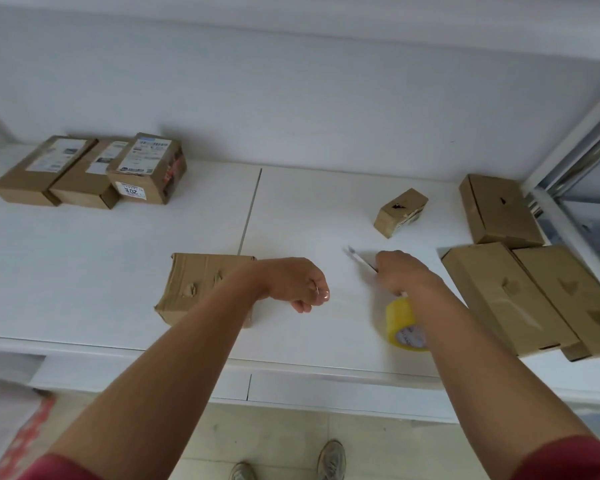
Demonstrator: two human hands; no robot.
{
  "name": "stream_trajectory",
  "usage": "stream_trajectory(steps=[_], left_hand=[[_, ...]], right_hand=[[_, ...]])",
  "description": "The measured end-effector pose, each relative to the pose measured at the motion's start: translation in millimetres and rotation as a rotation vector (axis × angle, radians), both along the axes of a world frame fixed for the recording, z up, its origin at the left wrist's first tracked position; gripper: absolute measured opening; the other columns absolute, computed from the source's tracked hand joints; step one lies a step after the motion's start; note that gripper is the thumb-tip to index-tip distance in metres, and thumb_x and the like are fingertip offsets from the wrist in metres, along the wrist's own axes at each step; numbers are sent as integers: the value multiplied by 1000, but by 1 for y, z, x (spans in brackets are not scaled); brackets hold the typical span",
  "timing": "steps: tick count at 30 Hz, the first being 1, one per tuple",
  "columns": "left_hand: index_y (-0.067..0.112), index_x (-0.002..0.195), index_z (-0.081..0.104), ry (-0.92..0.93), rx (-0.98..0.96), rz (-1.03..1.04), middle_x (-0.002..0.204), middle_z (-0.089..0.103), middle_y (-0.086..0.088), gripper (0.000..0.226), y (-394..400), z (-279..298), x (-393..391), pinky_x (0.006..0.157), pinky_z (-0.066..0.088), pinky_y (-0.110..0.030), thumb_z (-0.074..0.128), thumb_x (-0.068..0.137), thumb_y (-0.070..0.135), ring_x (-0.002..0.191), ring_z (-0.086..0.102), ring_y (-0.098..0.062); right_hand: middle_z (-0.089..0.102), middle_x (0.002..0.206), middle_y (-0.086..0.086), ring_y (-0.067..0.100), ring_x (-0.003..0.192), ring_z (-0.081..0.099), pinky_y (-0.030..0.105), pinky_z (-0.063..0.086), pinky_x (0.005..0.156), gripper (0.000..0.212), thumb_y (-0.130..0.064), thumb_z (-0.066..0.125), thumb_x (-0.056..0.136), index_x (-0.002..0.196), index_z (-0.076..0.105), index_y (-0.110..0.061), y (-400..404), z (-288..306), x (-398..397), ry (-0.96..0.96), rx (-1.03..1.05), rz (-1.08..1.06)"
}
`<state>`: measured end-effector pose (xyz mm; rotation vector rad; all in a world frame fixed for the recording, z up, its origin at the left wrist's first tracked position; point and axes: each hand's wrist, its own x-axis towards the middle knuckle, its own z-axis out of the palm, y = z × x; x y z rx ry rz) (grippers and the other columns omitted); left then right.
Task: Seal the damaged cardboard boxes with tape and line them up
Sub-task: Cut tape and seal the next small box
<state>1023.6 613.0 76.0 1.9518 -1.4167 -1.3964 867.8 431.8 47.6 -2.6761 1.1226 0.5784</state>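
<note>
A torn cardboard box point(194, 289) lies near the front edge of the white table point(84, 271), partly under my left forearm. My left hand point(297, 284) hovers to its right, fingers curled, holding nothing that I can see. My right hand point(400, 271) grips a thin bladed tool point(359, 258) that points up and left. A yellow tape roll point(404, 323) stands on edge just below that hand. Damaged boxes sit on the right: a small one point(400, 211), a flat one point(499, 211) and two long ones point(506, 299) side by side.
Three labelled boxes point(90, 171) stand in a row at the back left against the wall. A window frame point(568, 150) borders the table on the right. A seam point(250, 209) runs down the tabletop. My shoes point(331, 460) stand on the tiled floor below.
</note>
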Motion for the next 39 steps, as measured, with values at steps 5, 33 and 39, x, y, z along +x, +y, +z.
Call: stream_trajectory(steps=[5,33,39], left_hand=[[12,103,67,-23,-11,-12,86,63,3,24,2,1,5,59,49,-10,52,91,-3,60,64,5],[15,92,68,-98,14,104,80,71,-1,4,10,-2,14,63,50,-11,64,93,15,65,68,-6],[15,88,69,-107,23,145,73,70,2,7,11,0,18,59,49,-12,64,94,15,59,66,-1]], right_hand=[[71,74,4,17,70,66,21,48,65,27,-10,58,94,112,57,-30,15,16,1,-1035,596,-282],[53,42,8,16,43,48,23,43,52,25,-26,51,74,66,60,-3,45,28,-1,-1025,596,-240],[62,56,13,19,55,53,21,42,52,20,-25,50,83,75,64,-13,55,28,-18,-1168,750,-327]])
